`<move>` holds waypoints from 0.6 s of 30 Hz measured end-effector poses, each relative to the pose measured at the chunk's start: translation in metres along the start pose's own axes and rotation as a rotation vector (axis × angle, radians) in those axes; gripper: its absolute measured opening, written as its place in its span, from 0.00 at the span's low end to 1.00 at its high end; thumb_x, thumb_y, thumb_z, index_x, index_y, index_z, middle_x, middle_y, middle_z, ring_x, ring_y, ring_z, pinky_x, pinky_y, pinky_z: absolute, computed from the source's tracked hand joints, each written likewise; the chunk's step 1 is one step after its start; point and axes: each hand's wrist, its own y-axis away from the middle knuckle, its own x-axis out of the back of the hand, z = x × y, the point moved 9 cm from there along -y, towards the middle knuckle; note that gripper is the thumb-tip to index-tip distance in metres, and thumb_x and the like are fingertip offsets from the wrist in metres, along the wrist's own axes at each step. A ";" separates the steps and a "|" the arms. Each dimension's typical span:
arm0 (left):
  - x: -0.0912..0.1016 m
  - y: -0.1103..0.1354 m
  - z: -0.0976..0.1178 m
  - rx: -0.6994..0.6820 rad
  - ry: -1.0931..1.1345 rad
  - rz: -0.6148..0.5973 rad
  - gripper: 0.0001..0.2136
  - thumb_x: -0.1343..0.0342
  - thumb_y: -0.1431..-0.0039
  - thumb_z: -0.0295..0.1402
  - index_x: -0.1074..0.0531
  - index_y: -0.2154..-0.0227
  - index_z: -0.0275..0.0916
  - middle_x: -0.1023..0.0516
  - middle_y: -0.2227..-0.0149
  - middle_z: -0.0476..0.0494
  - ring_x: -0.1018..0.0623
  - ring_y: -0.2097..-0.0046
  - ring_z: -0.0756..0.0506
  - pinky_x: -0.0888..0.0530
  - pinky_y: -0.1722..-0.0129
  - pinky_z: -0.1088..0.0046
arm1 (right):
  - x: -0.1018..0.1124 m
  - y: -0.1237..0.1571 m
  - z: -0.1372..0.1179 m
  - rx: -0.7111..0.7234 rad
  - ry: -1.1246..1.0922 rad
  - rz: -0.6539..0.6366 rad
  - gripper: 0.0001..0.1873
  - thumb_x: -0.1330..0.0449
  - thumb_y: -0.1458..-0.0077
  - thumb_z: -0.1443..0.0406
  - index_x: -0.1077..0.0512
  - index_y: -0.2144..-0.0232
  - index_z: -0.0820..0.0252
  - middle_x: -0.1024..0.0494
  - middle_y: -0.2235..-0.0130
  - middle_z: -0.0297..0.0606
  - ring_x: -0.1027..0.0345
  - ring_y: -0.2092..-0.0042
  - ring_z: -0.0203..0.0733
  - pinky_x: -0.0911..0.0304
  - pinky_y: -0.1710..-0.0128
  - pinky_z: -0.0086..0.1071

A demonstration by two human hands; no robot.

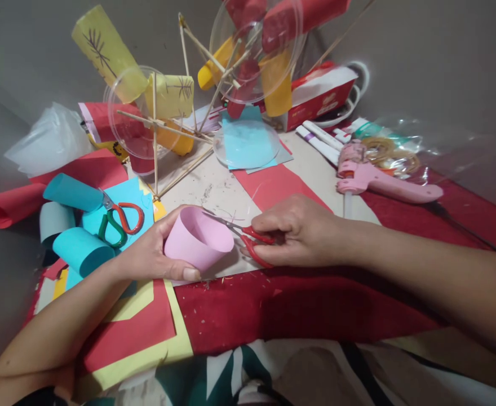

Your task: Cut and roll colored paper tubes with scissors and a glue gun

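Observation:
My left hand (pixel 161 245) is closed round a rolled pink paper tube (pixel 195 239), with the thumb along its near side. The tube's open end faces right and slightly up. In my right hand (pixel 302 234) is a pair of scissors (pixel 256 245) with red handles, my fingers in the loops. Its blades point left and lie at the tube's upper rim; whether they are cutting the paper I cannot make out. To the left lie blue paper tubes (pixel 76 251) and a second pair of scissors (pixel 121 223) with orange and green handles.
Behind my hands stand stick frames (pixel 155 141) with clear plastic discs (pixel 256 45) and coloured paper tubes. A pink glue gun (pixel 383 180) lies right, beside white markers (pixel 319 144) and a red box (pixel 322 98). A plastic bag (pixel 49 141) is far left; red and yellow sheets (pixel 132 332) lie near me.

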 end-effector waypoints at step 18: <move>-0.002 -0.004 -0.001 0.045 -0.036 0.002 0.39 0.24 0.61 0.46 0.30 0.45 0.39 0.22 0.53 0.38 0.22 0.56 0.40 0.23 0.60 0.69 | 0.001 0.001 0.006 -0.065 0.045 -0.036 0.20 0.41 0.45 0.58 0.42 0.83 0.57 0.44 0.83 0.29 0.54 0.80 0.31 0.57 0.76 0.35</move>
